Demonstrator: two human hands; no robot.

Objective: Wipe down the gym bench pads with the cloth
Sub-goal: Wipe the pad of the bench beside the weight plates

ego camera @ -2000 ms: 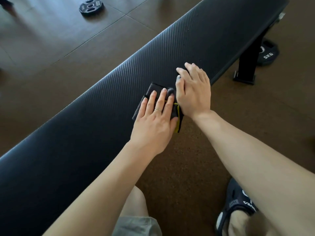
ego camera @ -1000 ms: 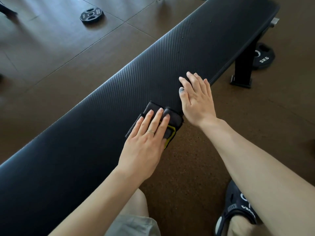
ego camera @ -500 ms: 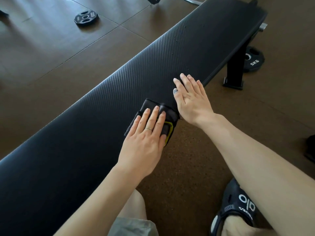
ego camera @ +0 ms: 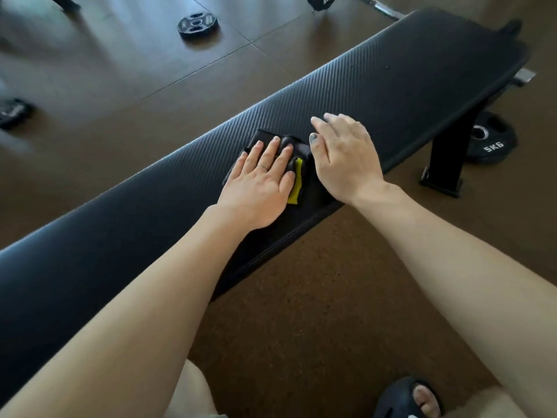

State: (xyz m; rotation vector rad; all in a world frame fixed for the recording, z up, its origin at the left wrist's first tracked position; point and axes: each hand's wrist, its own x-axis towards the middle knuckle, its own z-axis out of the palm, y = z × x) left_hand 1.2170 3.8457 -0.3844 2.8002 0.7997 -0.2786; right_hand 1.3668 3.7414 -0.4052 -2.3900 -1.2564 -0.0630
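Nearest me, my two bare forearms reach forward over the brown floor (ego camera: 316,312), one sandalled foot (ego camera: 413,398) at the lower right. My left hand (ego camera: 260,182) lies flat, fingers spread and extended, pressing the dark folded cloth (ego camera: 297,147) onto the bench pad (ego camera: 407,86); it pins rather than pinches, which I judge spreads the pressure for a wiping stroke. A yellow edge of the cloth shows beside that hand. My right hand (ego camera: 346,158) rests open just beside the cloth, palm down on the pad and holding nothing, probably to brace me as I lean. The cloth sits near the pad's close edge, about midway along what I can see. Beyond, the pad runs to its far end, unwiped as far as I can judge. A 5KG plate (ego camera: 491,140) lies by the bench leg (ego camera: 446,158), another plate (ego camera: 197,24) farther off
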